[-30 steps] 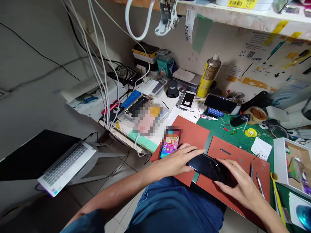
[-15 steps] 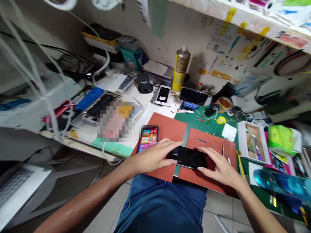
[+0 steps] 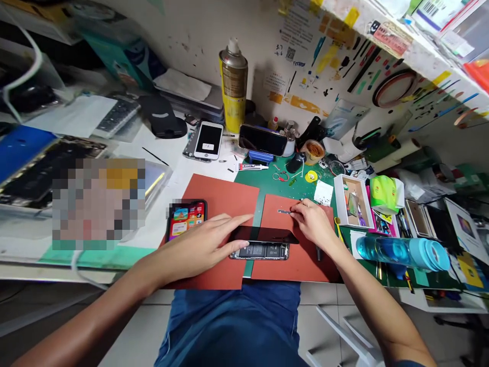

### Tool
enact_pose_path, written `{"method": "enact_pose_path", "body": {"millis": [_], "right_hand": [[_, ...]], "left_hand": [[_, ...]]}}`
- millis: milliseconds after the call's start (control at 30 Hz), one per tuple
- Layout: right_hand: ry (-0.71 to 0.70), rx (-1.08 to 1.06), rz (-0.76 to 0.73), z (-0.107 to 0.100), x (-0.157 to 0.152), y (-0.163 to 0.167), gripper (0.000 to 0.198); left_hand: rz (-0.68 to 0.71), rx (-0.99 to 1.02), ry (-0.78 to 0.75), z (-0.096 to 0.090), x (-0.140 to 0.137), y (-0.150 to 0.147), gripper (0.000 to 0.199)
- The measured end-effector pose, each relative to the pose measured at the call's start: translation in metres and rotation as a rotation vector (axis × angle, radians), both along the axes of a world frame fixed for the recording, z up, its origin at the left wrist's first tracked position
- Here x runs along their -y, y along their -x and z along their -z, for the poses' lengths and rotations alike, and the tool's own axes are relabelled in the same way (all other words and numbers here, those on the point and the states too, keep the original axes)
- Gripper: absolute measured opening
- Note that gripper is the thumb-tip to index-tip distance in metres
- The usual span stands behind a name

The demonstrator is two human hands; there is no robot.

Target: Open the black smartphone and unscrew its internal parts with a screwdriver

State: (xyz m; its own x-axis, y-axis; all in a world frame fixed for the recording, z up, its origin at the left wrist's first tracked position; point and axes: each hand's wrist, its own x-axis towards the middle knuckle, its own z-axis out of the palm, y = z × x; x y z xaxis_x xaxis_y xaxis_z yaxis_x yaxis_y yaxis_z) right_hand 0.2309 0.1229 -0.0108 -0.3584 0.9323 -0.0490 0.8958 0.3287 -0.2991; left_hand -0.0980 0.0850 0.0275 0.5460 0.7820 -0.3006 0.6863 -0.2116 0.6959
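Note:
An opened phone lies in front of me: its battery and inner parts show in the lower body [image 3: 267,251], and the dark screen [image 3: 273,235] is tilted up along the far side. My left hand [image 3: 210,244] grips its left end, thumb at the near edge and fingers behind the screen. My right hand [image 3: 311,221] has its fingertips pinched at the right end of a small metal strip [image 3: 283,211] on the reddish-brown mat [image 3: 305,265]. Beside my left hand lies a second phone [image 3: 187,216] with its display lit.
A white box of small parts [image 3: 353,204] and a blue water bottle [image 3: 401,252] are on the right. Behind the mats stand a yellow spray can [image 3: 233,86], a propped phone [image 3: 263,140] and a glue tube [image 3: 252,166]. A white-fronted phone [image 3: 208,140] lies farther left.
The phone, closed before with both hands on it, now has its screen lifted. My right hand has left it and moved up to the metal strip. The view has swung right.

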Motion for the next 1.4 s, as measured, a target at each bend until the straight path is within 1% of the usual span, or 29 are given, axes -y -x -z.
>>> {"method": "enact_pose_path", "body": {"millis": [100, 267, 400, 467, 533, 567, 600, 667, 700, 767, 833, 900, 967, 1067, 1200, 1300, 1400], "right_hand": [[0.014, 0.008, 0.007, 0.001, 0.0, 0.0, 0.016], [0.014, -0.03, 0.001, 0.0, -0.002, 0.002, 0.017], [-0.028, -0.104, 0.026, -0.011, 0.005, -0.004, 0.018], [-0.074, -0.137, 0.083, -0.023, 0.018, -0.014, 0.017], [-0.128, -0.166, 0.158, -0.036, 0.037, -0.028, 0.018], [-0.16, -0.198, 0.219, -0.042, 0.048, -0.034, 0.018], [-0.164, -0.228, 0.277, -0.047, 0.06, -0.037, 0.018], [-0.103, -0.298, 0.347, -0.054, 0.084, -0.037, 0.018], [-0.034, -0.339, 0.347, -0.054, 0.095, -0.031, 0.018], [0.12, -0.447, 0.334, -0.049, 0.112, -0.009, 0.018], [0.217, -0.571, 0.37, -0.037, 0.121, 0.022, 0.02], [0.262, -0.665, 0.438, -0.022, 0.123, 0.054, 0.022], [0.241, -0.695, 0.471, -0.009, 0.12, 0.08, 0.023], [0.172, -0.676, 0.484, 0.002, 0.112, 0.103, 0.023], [0.149, -0.63, 0.47, 0.003, 0.106, 0.116, 0.025], [0.164, -0.611, 0.459, 0.004, 0.104, 0.12, 0.025], [0.146, -0.59, 0.455, 0.006, 0.1, 0.122, 0.024]], "left_hand": [[0.036, -0.055, -0.025, -0.001, -0.004, 0.0, 0.06], [0.02, -0.076, -0.02, -0.002, -0.008, -0.001, 0.061], [0.017, -0.066, -0.028, -0.005, -0.011, -0.003, 0.061], [0.024, -0.057, -0.029, -0.007, -0.011, -0.004, 0.061], [0.028, -0.051, -0.022, -0.009, -0.012, -0.004, 0.061], [0.025, -0.048, -0.02, -0.009, -0.012, -0.004, 0.06], [0.021, -0.045, -0.017, -0.009, -0.012, -0.004, 0.06], [0.012, -0.037, -0.01, -0.008, -0.012, -0.004, 0.059], [0.007, -0.033, -0.008, -0.007, -0.012, -0.004, 0.059], [0.002, -0.024, -0.01, -0.005, -0.012, -0.005, 0.059], [0.0, -0.016, -0.025, -0.003, -0.012, -0.005, 0.058], [0.005, -0.005, -0.039, -0.001, -0.013, -0.005, 0.057], [0.011, 0.009, -0.04, 0.0, -0.013, -0.004, 0.057], [0.017, 0.033, -0.026, 0.002, -0.014, -0.002, 0.057], [0.03, 0.046, -0.02, 0.003, -0.015, 0.0, 0.057], [0.032, 0.055, -0.014, 0.004, -0.015, 0.001, 0.058], [0.026, 0.068, -0.009, 0.005, -0.015, 0.002, 0.059]]}}
